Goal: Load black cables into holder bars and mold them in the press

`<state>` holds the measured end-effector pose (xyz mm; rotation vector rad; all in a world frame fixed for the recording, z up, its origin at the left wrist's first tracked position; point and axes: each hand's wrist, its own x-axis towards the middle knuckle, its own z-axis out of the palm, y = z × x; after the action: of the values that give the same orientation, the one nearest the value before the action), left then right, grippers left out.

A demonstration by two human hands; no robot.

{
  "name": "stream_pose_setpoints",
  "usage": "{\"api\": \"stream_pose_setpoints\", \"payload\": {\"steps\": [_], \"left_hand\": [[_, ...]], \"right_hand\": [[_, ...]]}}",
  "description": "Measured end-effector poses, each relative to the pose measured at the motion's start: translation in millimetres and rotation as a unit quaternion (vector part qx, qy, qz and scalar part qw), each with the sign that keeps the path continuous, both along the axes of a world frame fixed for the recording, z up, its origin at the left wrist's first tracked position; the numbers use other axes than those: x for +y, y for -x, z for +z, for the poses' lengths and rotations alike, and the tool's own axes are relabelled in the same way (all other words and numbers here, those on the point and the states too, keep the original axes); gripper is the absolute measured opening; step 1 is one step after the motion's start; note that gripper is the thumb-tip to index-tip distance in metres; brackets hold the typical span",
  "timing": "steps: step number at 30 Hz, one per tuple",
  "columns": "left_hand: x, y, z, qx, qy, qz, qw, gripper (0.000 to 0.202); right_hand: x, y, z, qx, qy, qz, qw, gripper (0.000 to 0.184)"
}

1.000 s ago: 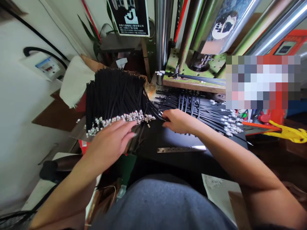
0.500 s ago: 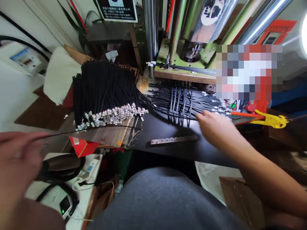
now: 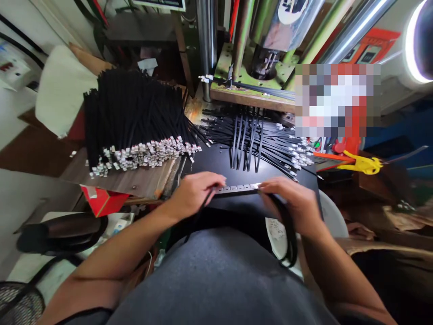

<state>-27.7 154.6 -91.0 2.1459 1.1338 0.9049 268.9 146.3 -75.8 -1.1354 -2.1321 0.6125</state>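
Our left hand (image 3: 196, 195) and right hand (image 3: 289, 203) pinch black cables (image 3: 290, 239) at a slotted metal strip (image 3: 237, 189) on our black table (image 3: 206, 164), with heaped cables (image 3: 135, 117) beside it, a press (image 3: 257, 67) behind.

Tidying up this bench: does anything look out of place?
Yes: the loose black metal-tipped strips on the black bench top lie crisscrossed, some running across the others, unlike the neatly aligned stack on the wooden board.

You work in a cramped factory workshop: a steel-columned press (image 3: 221, 67) rises behind your table (image 3: 209, 164), with metal-tipped black cables (image 3: 135, 113) heaped nearby and a wall-mounted electrical box (image 3: 10, 67) alongside.
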Motion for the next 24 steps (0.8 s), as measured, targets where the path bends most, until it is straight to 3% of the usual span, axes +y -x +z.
{"api": "stream_pose_setpoints", "payload": {"steps": [2,4,7,10,17,21,24], "left_hand": [[0.4,-30.9,-12.4,-0.031,0.018,-0.050,0.998,0.012],[1.3,-45.1,-17.0,-0.041,0.040,-0.038,0.998,0.008],[3.4,-46.8,-11.9,-0.035,0.067,-0.005,0.997,0.008],[3.3,-46.0,-1.2,-0.004,0.085,-0.014,0.996,0.014],[-11.6,-61.7,10.2,0.215,0.044,-0.039,0.975,0.018],[-18.0,-53.8,-1.0,0.217,-0.016,-0.030,0.976,0.047],[-16.7,-37.2,-8.3,0.223,-0.036,-0.003,0.974,0.055]], "right_hand": [[6.9,13.3,-11.8,0.042,0.048,0.020,0.998,0.009],[15.7,18.9,-19.1,0.065,0.100,0.014,0.993,0.007],[25.1,18.9,-22.0,0.070,0.151,0.014,0.986,0.006],[27.7,15.1,-18.2,0.063,0.176,0.042,0.982,0.006],[20.1,17.3,-8.3,0.019,0.112,0.097,0.989,0.007],[9.6,29.3,-5.5,-0.074,0.045,0.128,0.988,0.011],[6.9,25.9,0.2,-0.126,0.014,0.137,0.982,0.015]]}}
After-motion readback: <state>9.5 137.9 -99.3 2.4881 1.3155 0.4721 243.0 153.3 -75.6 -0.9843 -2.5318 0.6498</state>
